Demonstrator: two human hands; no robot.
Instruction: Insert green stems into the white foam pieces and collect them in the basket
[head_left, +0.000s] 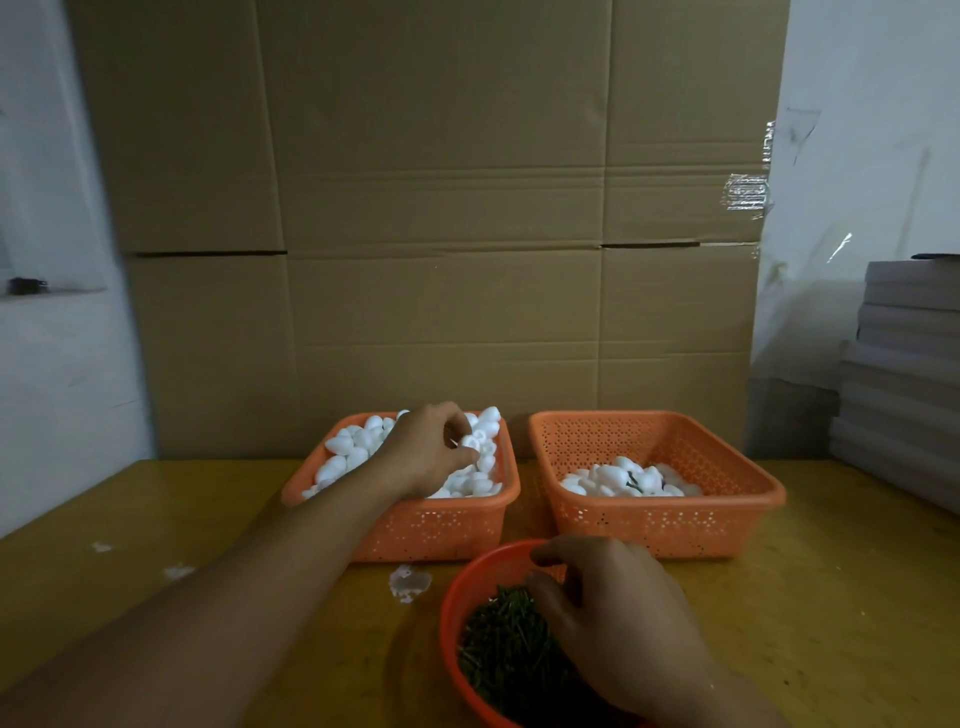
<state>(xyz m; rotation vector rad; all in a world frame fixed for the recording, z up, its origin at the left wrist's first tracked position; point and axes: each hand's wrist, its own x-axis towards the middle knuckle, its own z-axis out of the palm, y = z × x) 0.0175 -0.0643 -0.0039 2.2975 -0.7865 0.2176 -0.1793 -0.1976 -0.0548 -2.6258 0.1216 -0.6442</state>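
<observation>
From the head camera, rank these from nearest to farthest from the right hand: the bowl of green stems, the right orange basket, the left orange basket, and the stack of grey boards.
Measured from the right hand:
1. Bowl of green stems, directly under the hand.
2. Right orange basket, just beyond it.
3. Left orange basket, ahead and to the left, where the left hand reaches.
4. Stack of grey boards, far right edge.

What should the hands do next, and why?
Probably lift the left hand out of the left basket with the white foam piece it pinches, while the right hand picks one green stem from the red bowl. Foam and stem are apart, so they must meet before the stem goes in.
</observation>
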